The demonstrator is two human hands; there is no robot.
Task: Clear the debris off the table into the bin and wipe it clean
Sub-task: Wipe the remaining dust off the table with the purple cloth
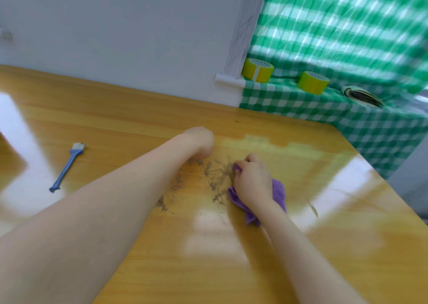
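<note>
Grey-brown dirt (pixel 208 178) is smeared in streaks across the middle of the glossy wooden table (pixel 129 123). My right hand (pixel 253 181) presses a crumpled purple cloth (pixel 279 191) onto the table at the right edge of the dirt, fingers curled into the cloth. My left hand (pixel 200 141) lies just beyond the dirt with its back toward me; its fingers are folded under and hidden, and nothing shows in it. No bin is in view.
A small blue brush (pixel 68 166) lies on the table at the left. Two yellow tape rolls (pixel 257 69) (pixel 312 82) and a rolled paper (pixel 361 95) sit on a green checked ledge (pixel 278 95) at the back right. A white wall (pixel 127 25) stands behind.
</note>
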